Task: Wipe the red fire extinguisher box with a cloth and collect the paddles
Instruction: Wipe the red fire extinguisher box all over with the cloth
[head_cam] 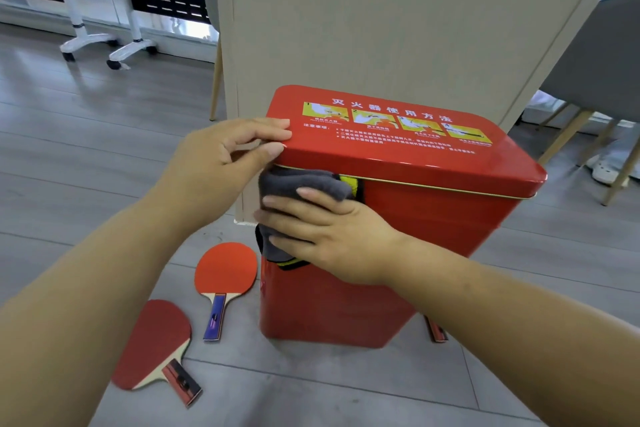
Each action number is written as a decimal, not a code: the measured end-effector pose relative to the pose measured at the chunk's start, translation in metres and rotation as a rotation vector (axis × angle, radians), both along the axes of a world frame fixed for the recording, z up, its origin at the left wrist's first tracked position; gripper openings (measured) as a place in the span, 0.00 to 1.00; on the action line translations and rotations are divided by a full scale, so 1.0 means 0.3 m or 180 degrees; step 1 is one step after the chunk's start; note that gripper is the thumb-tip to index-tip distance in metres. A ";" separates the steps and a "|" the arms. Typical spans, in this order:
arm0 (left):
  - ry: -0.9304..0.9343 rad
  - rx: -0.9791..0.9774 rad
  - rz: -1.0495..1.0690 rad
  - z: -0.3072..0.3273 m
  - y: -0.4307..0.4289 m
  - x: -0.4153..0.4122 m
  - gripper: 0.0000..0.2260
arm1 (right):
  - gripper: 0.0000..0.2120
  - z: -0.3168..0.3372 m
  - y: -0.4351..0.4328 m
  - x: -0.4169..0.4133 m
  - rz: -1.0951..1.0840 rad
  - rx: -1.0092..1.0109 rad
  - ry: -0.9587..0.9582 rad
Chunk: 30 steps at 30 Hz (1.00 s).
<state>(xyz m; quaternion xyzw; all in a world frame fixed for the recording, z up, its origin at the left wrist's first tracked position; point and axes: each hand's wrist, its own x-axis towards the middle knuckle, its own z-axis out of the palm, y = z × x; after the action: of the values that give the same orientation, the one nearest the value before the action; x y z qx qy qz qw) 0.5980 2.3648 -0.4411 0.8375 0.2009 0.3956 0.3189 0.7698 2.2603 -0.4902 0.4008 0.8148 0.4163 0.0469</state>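
Our two bare forearms come in from the bottom edge, so those are closest; the right hand [332, 236] lies flat with its fingers straight, not gripping anything, just pressing a grey cloth [304, 184] against the upper front face of the red fire extinguisher box [398, 288]; the left hand [225, 156] has the near left corner of the lid [398, 152] pinched, fingers on top and thumb under the rim; the lid's got yellow how-to pictures and white Chinese text on it; the box stands upright on the grey plank floor [86, 149], right up against a beige panel [381, 28]; left of it two red paddles lie flat on the floor, a blue-handled paddle [225, 274] just beside the box and a paddle with a red and black handle [152, 343] nearer to us; a third paddle handle [435, 331] pokes out from behind the box's right side, blade hidden; white wheeled stands [104, 42] sit far left, and wooden chair legs [568, 135] with a white shoe [604, 168] far right.
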 end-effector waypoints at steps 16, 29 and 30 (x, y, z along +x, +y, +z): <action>-0.0895 0.0041 0.0439 -0.154 -0.085 0.085 0.15 | 0.29 -0.365 -0.336 0.285 -0.1934 0.2031 0.1699; -0.0772 -0.0046 0.0635 -0.158 -0.097 0.084 0.17 | 0.22 -0.426 -0.216 0.140 -0.1989 0.1940 0.3100; -0.0748 -0.0052 0.0629 -0.158 -0.095 0.082 0.18 | 0.23 -0.420 -0.199 0.125 -0.1935 0.1889 0.2937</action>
<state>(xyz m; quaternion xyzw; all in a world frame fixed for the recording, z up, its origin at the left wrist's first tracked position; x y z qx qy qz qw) 0.6225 2.3363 -0.4884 0.7590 0.2470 0.5187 0.3064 0.8074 2.2005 -0.6161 0.7490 0.4505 0.3769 -0.3067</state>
